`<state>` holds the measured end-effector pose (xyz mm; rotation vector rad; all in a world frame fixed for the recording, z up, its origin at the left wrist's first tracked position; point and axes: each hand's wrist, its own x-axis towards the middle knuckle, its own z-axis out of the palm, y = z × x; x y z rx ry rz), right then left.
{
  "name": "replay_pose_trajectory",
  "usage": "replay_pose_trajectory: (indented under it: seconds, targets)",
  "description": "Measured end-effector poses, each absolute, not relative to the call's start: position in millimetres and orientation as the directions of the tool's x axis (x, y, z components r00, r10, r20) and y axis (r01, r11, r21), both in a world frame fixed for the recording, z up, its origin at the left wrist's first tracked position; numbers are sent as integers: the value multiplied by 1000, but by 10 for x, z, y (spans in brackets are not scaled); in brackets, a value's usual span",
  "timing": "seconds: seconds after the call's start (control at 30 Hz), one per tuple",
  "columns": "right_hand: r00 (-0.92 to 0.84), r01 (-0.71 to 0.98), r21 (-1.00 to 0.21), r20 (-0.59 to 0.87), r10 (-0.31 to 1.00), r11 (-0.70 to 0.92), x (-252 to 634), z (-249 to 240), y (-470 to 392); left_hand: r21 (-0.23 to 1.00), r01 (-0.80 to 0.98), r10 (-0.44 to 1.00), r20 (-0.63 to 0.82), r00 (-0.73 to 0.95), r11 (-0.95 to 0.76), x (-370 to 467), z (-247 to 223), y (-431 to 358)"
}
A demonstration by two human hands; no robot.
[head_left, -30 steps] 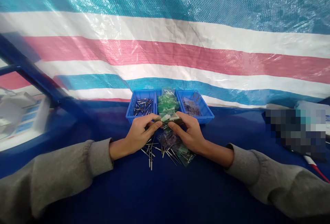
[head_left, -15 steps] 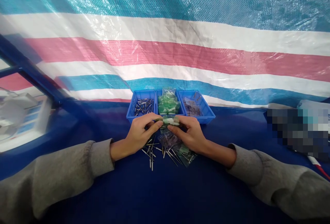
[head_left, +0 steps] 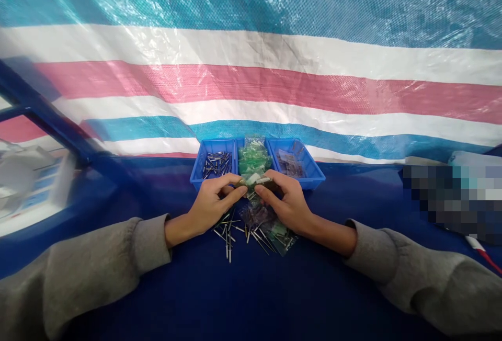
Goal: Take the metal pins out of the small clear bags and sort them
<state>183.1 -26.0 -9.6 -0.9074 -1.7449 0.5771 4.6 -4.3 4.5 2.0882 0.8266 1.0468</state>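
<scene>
Between my two hands is a small clear plastic bag (head_left: 254, 179) with white and greenish pieces inside. My left hand (head_left: 215, 201) pinches its left side between thumb and fingers. On the opposite side my right hand (head_left: 289, 202) grips it the same way. Below the hands, loose pop rivets (head_left: 228, 236) with thin metal pins lie scattered on the blue table. More clear bags (head_left: 279, 234) rest partly under my right hand, one with green contents. What exactly the held bag contains is too small to tell.
Three blue bins stand in a row behind my hands: the left bin (head_left: 194, 178) holds rivets, the middle one green-filled bags (head_left: 254, 159), the right one (head_left: 314, 173) flat clear packets (head_left: 289, 164). A striped sheet (head_left: 251, 84) hangs behind. A red cable (head_left: 488, 258) lies at right.
The white pieces in the held bag have shifted and tilted between my fingers. Both hands keep their grip; the whole view has moved slightly.
</scene>
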Motion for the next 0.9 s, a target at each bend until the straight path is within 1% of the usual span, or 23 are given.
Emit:
replay_pose_trajectory:
  seconds: [0.1,0.27,0.5,0.57,0.7,0.83,0.9]
  targets:
    - [-189,307,-743,564,804,594,1822,-98,-257,743,252,753,473,459,-620,42,39,-39]
    - [-264,289,-736,553,790,612,1817,-99,-251,651,263,689,576,439,-712,39,44,-38]
    - [-261,300,-744,538,801,598,1803,-98,-254,634,283,688,593,419,-719,30,50,-42]
    - [-261,282,-766,518,814,578,1796,-107,-252,646,282,695,577,428,-709,33,45,-42]
    - [-263,265,-793,489,832,549,1791,-120,-256,717,261,745,519,419,-646,41,27,-47]
    - [-157,246,-800,525,836,548,1805,-118,-265,784,217,787,475,394,-582,53,26,-51]
    - [-105,226,-811,531,841,540,1810,-117,-265,814,188,794,439,421,-550,58,34,-53]
